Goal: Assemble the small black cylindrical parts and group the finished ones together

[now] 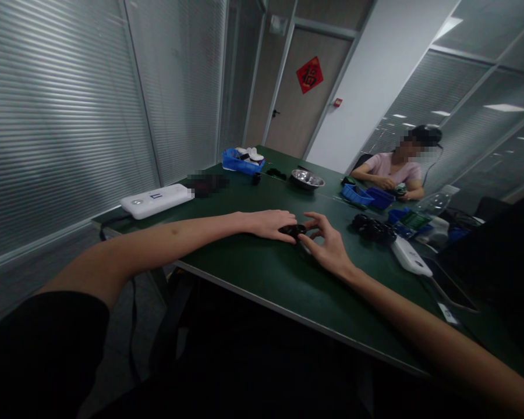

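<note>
A small black object (294, 230) rests on the green table (244, 262) between my two hands. My left hand (273, 224) lies palm down at its left side, with the fingers closed round part of it. On the right, my right hand (325, 243) has its thumb and fingers apart in a curved shape beside the object, with the thumb close to its edge. What exactly the black object is cannot be made out.
Behind my hands are a metal bowl (307, 179) and a blue basket (243, 162) of parts. A white device (157, 201) lies left. Rightward are black parts (373, 227), blue trays (357, 195), a bottle (432, 206) and another white device (411, 256). A person (393, 169) sits across.
</note>
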The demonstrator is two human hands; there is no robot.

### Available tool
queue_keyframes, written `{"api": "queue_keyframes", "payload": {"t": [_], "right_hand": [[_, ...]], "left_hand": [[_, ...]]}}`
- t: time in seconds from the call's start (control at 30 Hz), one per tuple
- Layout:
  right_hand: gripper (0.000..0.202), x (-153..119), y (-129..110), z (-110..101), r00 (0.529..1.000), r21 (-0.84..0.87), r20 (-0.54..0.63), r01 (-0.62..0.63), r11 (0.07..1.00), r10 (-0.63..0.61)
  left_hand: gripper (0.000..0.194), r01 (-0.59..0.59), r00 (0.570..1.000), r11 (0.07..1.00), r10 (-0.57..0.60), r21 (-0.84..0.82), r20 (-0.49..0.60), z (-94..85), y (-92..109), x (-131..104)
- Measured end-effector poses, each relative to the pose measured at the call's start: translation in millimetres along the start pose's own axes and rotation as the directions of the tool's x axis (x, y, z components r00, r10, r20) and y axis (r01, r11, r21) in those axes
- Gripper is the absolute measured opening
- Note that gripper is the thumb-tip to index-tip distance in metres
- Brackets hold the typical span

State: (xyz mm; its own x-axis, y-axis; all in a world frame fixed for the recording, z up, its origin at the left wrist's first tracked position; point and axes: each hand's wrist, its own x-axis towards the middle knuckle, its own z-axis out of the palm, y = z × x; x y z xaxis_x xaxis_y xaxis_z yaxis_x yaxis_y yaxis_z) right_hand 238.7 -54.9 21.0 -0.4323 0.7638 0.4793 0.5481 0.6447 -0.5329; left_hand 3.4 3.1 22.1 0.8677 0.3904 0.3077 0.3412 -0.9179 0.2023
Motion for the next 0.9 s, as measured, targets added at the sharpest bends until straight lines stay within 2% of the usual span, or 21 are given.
{"api": "queue_keyframes", "payload": {"t": [0.23, 0.47, 0.9], "right_hand": [[0.051, -0.6, -2.7, 0.1, 0.998, 0.008, 0.018, 0.065, 0.998, -0.065], [0.054, 1.4, 0.0, 2.0, 1.000, -0.026, -0.009, 0.024, 0.999, -0.024], [0.049, -0.1, -0.1, -1.7, 0.997, -0.018, 0.047, 0.067, 0.998, -0.066]], "left_hand": [[0.045, -0.001, 1.000, 0.999, 0.000, 0.047, 0.024, -1.6, 1.8, 0.4], [0.044, -0.004, 1.000, 1.000, 0.004, 0.017, 0.015, -3.2, 3.4, -0.4], [0.051, -0.004, 1.000, 0.999, 0.004, 0.041, 0.013, 0.1, -0.6, 0.8]]}}
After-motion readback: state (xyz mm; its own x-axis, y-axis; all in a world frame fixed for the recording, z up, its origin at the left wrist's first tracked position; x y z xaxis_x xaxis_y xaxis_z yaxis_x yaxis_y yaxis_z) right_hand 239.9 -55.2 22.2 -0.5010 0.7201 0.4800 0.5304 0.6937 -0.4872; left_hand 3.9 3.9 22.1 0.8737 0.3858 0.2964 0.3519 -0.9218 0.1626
